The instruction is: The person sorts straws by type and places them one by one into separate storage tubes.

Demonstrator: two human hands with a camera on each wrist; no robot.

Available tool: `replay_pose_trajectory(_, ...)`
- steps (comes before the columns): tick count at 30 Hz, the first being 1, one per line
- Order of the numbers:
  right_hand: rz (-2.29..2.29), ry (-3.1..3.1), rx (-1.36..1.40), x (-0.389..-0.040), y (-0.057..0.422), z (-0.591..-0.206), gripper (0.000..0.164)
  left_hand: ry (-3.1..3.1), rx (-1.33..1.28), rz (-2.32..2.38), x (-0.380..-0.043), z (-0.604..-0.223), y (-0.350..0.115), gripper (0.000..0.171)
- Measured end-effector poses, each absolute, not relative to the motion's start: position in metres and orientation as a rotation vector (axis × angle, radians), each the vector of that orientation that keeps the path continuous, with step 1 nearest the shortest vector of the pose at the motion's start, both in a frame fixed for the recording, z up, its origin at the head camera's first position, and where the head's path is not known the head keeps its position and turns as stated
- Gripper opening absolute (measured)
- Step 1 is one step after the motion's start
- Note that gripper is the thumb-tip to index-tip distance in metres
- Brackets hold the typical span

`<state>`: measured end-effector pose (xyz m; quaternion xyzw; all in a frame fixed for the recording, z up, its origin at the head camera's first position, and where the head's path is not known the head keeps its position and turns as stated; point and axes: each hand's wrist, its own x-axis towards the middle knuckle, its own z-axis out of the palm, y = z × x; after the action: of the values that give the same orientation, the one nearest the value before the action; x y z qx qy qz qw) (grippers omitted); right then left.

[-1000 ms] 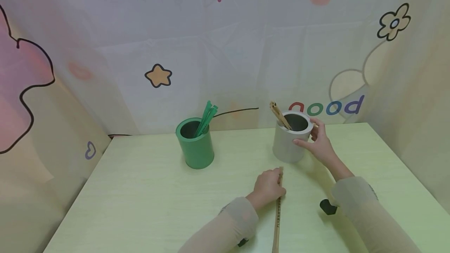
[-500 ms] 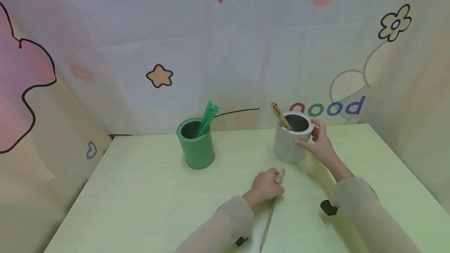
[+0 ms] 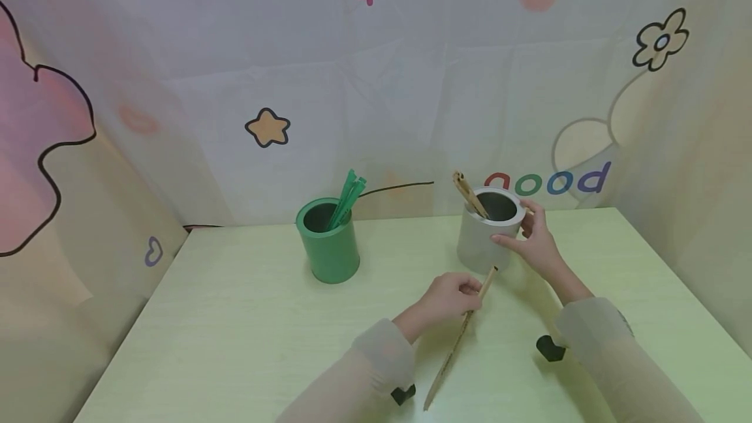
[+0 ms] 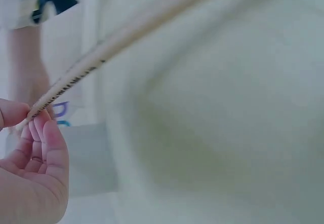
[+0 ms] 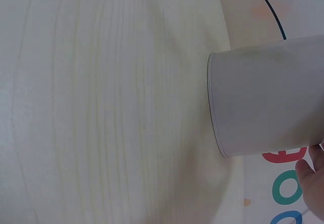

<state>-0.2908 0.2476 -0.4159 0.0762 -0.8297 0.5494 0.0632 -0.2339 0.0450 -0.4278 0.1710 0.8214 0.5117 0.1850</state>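
My left hand (image 3: 449,296) pinches a thin tan stick (image 3: 454,351) with black lettering between thumb and fingertips. The stick slants above the table, its upper end close to the front of a white pen holder (image 3: 477,240). In the left wrist view, the stick (image 4: 81,72) runs up and to the right from the left hand (image 4: 38,168). My right hand (image 3: 537,240) grips the right side of the white holder, thumb in front and fingers behind its rim. Several tan sticks (image 3: 469,194) lean inside that holder. The right wrist view shows its smooth wall (image 5: 268,100).
A green pen holder (image 3: 329,256) with several green sticks (image 3: 348,200) stands to the left on the pale wooden table (image 3: 235,331). Behind the table hangs a printed cloth (image 3: 388,103). Dark wrist-camera pieces (image 3: 550,348) sit below the sleeves.
The left hand has raised the tan stick off the table and tilted it, its upper end moving right toward the white holder. The right hand stays on the holder.
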Motion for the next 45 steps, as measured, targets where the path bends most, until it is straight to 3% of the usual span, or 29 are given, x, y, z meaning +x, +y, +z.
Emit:
replay_pose_trajectory(10,1.677,-2.486,0.252,-0.291,0.248,-0.417,0.088,2.237,0.513,1.702,-0.247,-0.379,0.036,0.011)
replay_pose_trajectory(23,1.66,-2.522,0.209,-0.291,0.248,-0.415,0.09,2.209,0.388,2.15,-0.267,-0.322,0.029,0.018)
replay_pose_trajectory(45,1.704,-2.505,0.228,-0.289,0.247,-0.414,0.09,2.197,0.088,2.602,-0.276,-0.316,0.02,0.014)
